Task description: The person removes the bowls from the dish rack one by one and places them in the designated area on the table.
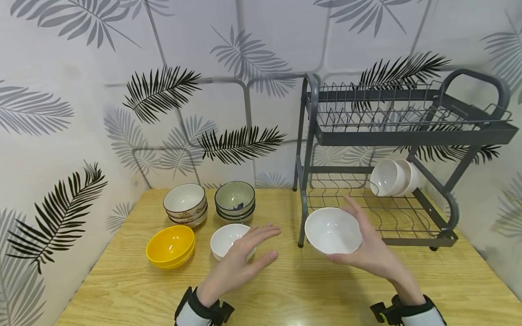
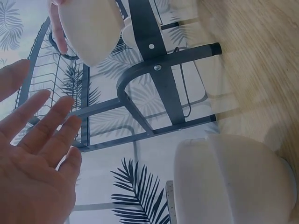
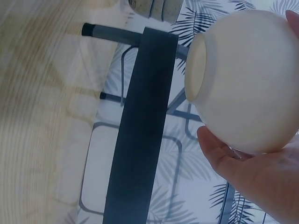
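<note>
My right hand (image 1: 371,251) holds a white bowl (image 1: 333,231) between thumb and fingers at its sides, in front of the dish rack's left part. The bowl is tilted, its inside facing my head camera; in the right wrist view its foot ring and outer wall (image 3: 247,79) show. My left hand (image 1: 244,258) is held with fingers spread and nothing in them. Below it on the table, white bowls (image 1: 226,240) are partly hidden by that hand; the left wrist view shows them as a nested stack (image 2: 229,182).
A dark grey two-tier dish rack (image 1: 408,138) stands at right, with two white bowls (image 1: 387,178) leaning on its lower shelf. Yellow bowls (image 1: 170,246), brown-patterned bowls (image 1: 185,203) and green-grey bowls (image 1: 234,201) are stacked at left on the wooden table (image 1: 285,290). A patterned wall rises behind.
</note>
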Motion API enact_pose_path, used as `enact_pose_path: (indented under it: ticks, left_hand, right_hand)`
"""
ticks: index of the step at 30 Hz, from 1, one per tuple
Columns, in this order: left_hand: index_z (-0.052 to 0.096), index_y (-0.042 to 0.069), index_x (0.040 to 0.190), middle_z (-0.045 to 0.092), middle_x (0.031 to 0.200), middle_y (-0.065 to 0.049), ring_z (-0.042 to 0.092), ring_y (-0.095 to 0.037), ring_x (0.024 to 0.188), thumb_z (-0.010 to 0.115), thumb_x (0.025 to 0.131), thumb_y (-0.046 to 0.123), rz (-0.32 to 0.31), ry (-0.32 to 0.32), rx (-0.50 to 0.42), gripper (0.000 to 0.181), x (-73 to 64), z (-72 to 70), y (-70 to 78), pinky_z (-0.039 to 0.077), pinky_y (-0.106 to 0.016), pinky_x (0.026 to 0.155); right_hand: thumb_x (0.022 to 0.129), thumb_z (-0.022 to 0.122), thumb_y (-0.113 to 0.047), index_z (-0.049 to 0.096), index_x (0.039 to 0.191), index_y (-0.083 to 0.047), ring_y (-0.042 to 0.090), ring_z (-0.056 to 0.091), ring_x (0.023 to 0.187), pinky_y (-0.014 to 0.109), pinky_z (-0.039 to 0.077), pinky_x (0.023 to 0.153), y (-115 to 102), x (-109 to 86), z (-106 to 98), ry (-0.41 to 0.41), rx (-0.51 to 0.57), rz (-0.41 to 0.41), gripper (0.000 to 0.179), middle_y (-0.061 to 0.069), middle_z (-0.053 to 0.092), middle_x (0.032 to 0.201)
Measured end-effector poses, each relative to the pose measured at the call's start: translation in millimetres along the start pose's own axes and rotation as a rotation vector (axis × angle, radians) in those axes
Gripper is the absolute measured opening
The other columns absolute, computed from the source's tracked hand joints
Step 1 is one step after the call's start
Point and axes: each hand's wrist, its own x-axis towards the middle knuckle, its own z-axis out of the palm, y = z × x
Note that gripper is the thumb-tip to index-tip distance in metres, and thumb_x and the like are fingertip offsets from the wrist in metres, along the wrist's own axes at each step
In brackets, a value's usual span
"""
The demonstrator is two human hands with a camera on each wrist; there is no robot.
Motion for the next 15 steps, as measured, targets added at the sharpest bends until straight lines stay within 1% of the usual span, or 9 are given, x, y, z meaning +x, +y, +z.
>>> enact_pose_path:
  ticks: [1,2,9,15]
  left_hand:
    - [0.052,0.004,0.134,0.054,0.137,-0.014,0.039,-0.027,0.132,0.059,0.095,0.018,0.005,-0.003,0.002,0.042,-0.1,0.0,0.8,0.027,-0.054,0.111]
    - [0.052,0.006,0.135,0.053,0.137,-0.012,0.039,-0.027,0.133,0.058,0.096,0.021,0.017,-0.005,0.008,0.043,-1.2,2.0,-3.2,0.028,-0.054,0.111]
    - [0.053,0.006,0.134,0.054,0.137,-0.012,0.039,-0.03,0.132,0.061,0.094,0.018,0.075,0.014,0.006,0.043,0.3,1.8,5.4,0.028,-0.057,0.11]
    - [0.054,0.004,0.133,0.053,0.138,-0.012,0.039,-0.03,0.133,0.066,0.09,0.015,0.124,0.021,0.012,0.047,1.5,1.5,12.1,0.027,-0.058,0.11]
  right_hand:
    - [0.062,0.089,-0.016,0.009,0.154,-0.023,0.045,0.043,0.116,0.061,0.051,0.077,0,-0.9,2,-0.01,0.012,-0.015,0.123,0.025,0.035,0.141]
    - [0.062,0.089,-0.015,0.009,0.154,-0.022,0.044,0.043,0.116,0.06,0.051,0.078,0,-1.6,4,-0.021,0.027,-0.025,0.122,0.025,0.035,0.141]
    - [0.062,0.089,-0.015,0.01,0.154,-0.026,0.043,0.042,0.118,0.057,0.052,0.079,-5,-0.7,19,-0.09,0.111,-0.069,0.121,0.023,0.032,0.143]
    - [0.061,0.089,-0.016,0.012,0.153,-0.023,0.043,0.044,0.116,0.054,0.053,0.08,-10,2.3,31,-0.149,0.149,-0.083,0.12,0.021,0.03,0.145]
